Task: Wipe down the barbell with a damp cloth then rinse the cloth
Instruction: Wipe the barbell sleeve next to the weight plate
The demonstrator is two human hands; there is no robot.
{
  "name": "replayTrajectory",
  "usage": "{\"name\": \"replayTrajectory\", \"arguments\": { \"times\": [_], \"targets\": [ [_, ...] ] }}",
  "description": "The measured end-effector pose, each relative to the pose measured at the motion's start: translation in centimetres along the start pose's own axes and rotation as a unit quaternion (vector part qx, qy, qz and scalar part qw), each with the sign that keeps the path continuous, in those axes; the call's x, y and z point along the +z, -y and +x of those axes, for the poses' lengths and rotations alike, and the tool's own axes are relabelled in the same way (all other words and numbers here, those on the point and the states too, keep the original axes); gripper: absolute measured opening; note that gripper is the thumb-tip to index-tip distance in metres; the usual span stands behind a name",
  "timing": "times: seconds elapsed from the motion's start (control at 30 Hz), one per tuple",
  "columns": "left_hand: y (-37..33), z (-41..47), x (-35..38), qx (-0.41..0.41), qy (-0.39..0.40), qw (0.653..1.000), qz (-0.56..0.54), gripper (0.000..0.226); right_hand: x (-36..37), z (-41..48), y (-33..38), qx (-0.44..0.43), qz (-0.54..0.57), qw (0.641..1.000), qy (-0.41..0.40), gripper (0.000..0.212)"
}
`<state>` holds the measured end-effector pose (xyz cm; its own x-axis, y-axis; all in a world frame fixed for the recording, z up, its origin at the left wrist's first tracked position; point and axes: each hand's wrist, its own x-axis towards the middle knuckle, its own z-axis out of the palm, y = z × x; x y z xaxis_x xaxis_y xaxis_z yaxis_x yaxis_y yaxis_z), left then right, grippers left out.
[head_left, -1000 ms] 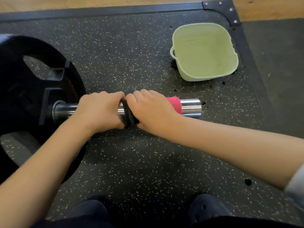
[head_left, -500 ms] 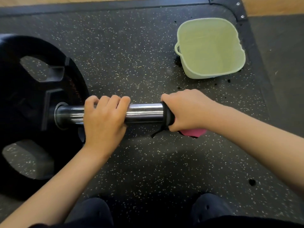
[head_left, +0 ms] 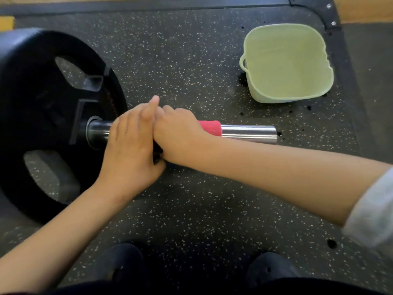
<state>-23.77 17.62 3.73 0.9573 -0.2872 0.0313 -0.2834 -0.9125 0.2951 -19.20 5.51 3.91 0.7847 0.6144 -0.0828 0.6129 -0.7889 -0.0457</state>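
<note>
The barbell's steel sleeve (head_left: 248, 132) lies across the rubber floor, running right from a black weight plate (head_left: 42, 107). My right hand (head_left: 178, 133) is closed around a pink and black cloth (head_left: 210, 127) wrapped on the sleeve; pink fabric sticks out to the right of my fist. My left hand (head_left: 131, 145) lies over the sleeve right next to the plate, touching my right hand, with one finger raised. Whether it grips the steel is hidden. A pale green tub (head_left: 285, 62) of water stands at the back right.
Dark wet spots dot the speckled black rubber mat (head_left: 191, 60) around the tub and by the sleeve's end. A black metal frame edge with bolts (head_left: 327, 9) borders the mat at the back right. My two dark shoes (head_left: 270, 269) show at the bottom.
My right hand slid the cloth left along the sleeve, from its free end back against my left hand. The left hand shifted slightly and lifted a finger.
</note>
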Motion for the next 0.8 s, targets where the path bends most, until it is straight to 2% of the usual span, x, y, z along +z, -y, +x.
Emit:
{"name": "replayTrajectory", "arguments": {
  "times": [0.1, 0.23, 0.3, 0.33, 0.47, 0.67, 0.8],
  "targets": [
    [-1.2, 0.2, -1.0, 0.056, 0.028, 0.998, 0.027, 0.111, -1.8, -2.3, -1.8, 0.013, 0.029, 0.999, 0.017, 0.080],
    [-3.5, 2.5, -0.6, 0.128, 0.084, 0.985, 0.080, 0.114, -2.9, -8.3, -7.1, 0.128, 0.089, 0.982, 0.110, 0.095],
    [-4.9, 3.7, 0.3, 0.160, 0.106, 0.975, 0.112, 0.099, -2.7, -10.7, -8.6, 0.162, 0.078, 0.967, 0.180, 0.088],
    [-5.5, 4.2, 0.9, 0.166, 0.105, 0.973, 0.123, 0.088, -2.4, -11.3, -9.0, 0.166, 0.077, 0.965, 0.186, 0.081],
    [-6.0, 5.0, 2.0, 0.183, 0.053, 0.972, 0.135, 0.047, -1.6, -10.6, -8.5, 0.148, 0.051, 0.977, 0.147, 0.055],
    [-2.4, 3.9, 1.2, 0.165, 0.041, 0.977, 0.125, 0.044, -1.1, -6.8, -6.9, 0.082, 0.053, 0.984, 0.149, 0.050],
    [1.4, 2.5, 0.0, 0.109, 0.029, 0.985, 0.134, 0.047, -1.2, -4.2, -6.1, 0.047, 0.098, 0.973, 0.204, 0.061]
  ]
}}
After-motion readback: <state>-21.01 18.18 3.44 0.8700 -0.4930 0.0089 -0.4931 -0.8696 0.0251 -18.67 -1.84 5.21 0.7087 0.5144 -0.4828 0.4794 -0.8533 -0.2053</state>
